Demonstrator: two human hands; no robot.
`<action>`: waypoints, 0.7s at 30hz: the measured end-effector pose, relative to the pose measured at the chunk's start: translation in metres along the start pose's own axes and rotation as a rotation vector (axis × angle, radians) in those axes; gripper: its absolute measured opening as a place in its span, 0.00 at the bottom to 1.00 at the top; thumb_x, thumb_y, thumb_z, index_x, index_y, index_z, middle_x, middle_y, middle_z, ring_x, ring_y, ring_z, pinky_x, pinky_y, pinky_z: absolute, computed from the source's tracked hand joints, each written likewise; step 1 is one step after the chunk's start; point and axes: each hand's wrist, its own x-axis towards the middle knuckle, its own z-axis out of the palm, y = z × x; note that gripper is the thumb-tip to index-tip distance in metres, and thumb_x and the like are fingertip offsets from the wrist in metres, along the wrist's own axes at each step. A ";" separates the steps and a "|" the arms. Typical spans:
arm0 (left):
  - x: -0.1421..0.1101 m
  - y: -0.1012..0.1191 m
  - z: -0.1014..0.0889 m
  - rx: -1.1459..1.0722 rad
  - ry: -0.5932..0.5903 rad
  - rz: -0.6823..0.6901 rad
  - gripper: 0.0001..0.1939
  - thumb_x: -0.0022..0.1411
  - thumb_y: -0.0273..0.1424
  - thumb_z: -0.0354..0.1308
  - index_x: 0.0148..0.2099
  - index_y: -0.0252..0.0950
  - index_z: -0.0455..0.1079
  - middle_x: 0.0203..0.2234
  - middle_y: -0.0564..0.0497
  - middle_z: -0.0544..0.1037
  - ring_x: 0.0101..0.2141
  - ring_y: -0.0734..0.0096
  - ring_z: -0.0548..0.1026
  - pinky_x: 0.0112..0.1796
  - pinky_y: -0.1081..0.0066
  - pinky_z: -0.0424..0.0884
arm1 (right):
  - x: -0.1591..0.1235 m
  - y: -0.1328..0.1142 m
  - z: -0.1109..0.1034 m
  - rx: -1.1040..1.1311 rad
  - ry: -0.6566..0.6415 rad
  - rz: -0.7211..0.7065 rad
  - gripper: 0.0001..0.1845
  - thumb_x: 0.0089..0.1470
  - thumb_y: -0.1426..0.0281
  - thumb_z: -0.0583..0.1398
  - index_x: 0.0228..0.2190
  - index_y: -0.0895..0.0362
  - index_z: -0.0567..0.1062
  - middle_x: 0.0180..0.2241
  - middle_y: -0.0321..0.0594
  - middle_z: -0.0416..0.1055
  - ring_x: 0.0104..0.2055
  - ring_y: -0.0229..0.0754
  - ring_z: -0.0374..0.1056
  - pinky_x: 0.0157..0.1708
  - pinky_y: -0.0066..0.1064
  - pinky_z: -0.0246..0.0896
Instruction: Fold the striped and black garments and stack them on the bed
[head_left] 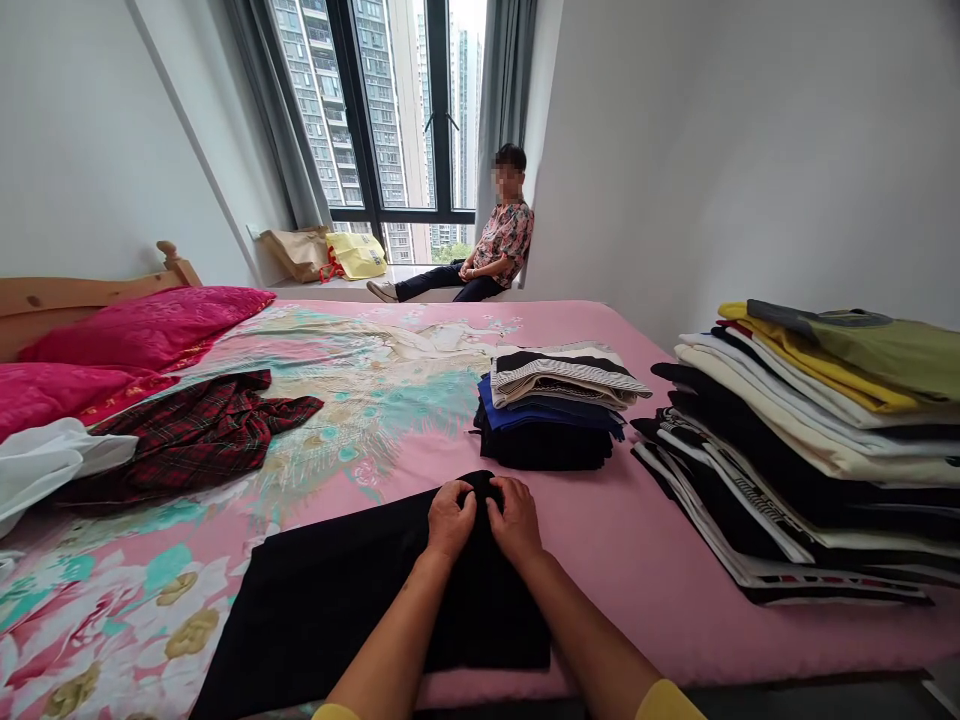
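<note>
A pair of what looks like black trousers (322, 590) lies flat on the near side of the bed, its right part folded over. My left hand (452, 517) is closed on the far edge of the cloth, thumb and fingers pinched together. Just to its right, my right hand (516, 517) grips the same edge, its fingers curled over the fabric. A small bunch of black cloth rises between the two hands. Straight beyond them stands a stack of folded clothes (555, 445), striped on top with blue and black below.
A taller pile of folded clothes (810, 500) stands at the right. At left lie a red plaid garment (202, 440), a white cloth (45, 465) and magenta pillows (150, 330) on the bed (420, 400). A person (502, 240) sits by the window near bags (356, 256).
</note>
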 end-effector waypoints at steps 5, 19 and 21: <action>-0.002 -0.009 -0.006 -0.095 0.042 0.010 0.11 0.59 0.33 0.45 0.36 0.38 0.67 0.32 0.49 0.75 0.37 0.65 0.73 0.42 0.65 0.69 | 0.024 -0.002 0.010 -0.099 -0.019 0.010 0.24 0.47 0.70 0.59 0.48 0.53 0.67 0.47 0.43 0.68 0.49 0.50 0.62 0.46 0.40 0.56; -0.002 -0.016 0.021 0.128 0.132 0.113 0.22 0.48 0.30 0.58 0.47 0.34 0.63 0.41 0.42 0.72 0.45 0.55 0.70 0.49 0.55 0.66 | 0.048 0.018 0.017 -0.013 -0.140 0.028 0.14 0.60 0.65 0.48 0.36 0.52 0.72 0.35 0.38 0.73 0.39 0.42 0.67 0.40 0.32 0.57; 0.000 -0.015 0.020 0.100 0.126 0.067 0.19 0.48 0.27 0.55 0.46 0.34 0.65 0.41 0.42 0.73 0.46 0.56 0.70 0.50 0.55 0.65 | 0.047 0.019 0.015 0.012 -0.149 0.027 0.15 0.60 0.64 0.47 0.35 0.52 0.73 0.33 0.37 0.73 0.38 0.41 0.67 0.39 0.31 0.58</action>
